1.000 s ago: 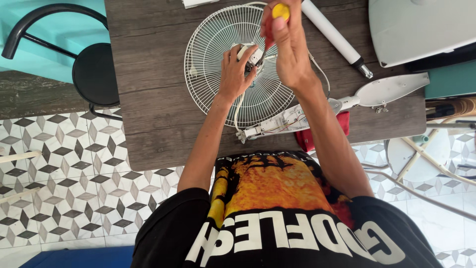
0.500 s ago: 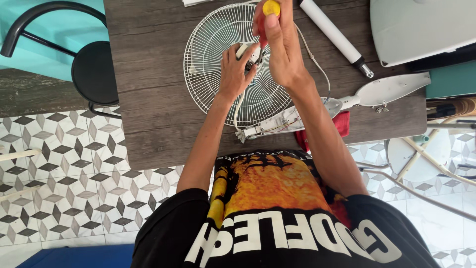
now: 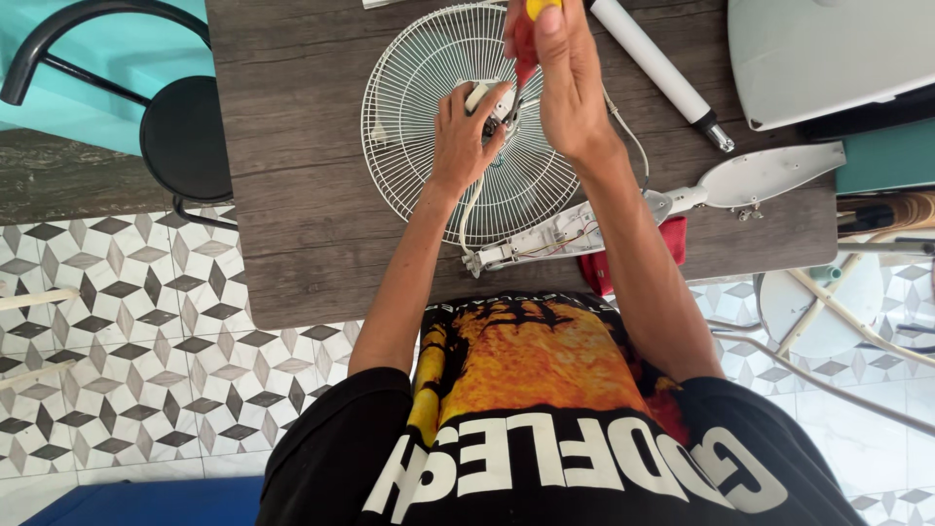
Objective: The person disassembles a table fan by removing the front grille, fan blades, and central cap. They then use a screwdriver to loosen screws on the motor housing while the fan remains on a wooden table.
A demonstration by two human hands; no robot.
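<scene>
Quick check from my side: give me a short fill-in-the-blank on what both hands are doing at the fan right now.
1. The right hand grips a screwdriver with a red and ____ handle.
2. The left hand rests at the middle of the white wire fan ____.
3. The fan parts lie on a dark ____ table.
4. Left of the table stands a ____ round stool.

Missing words: yellow; grille; wooden; black

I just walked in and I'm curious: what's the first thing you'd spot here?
The big round white fan grille lying flat on the dark wooden table grabs the eye first. Both hands meet at its middle: the left hand grips the small white part there, and the right hand holds a screwdriver with a red and yellow handle pointing down into it. To the right lies a white tube.
</scene>
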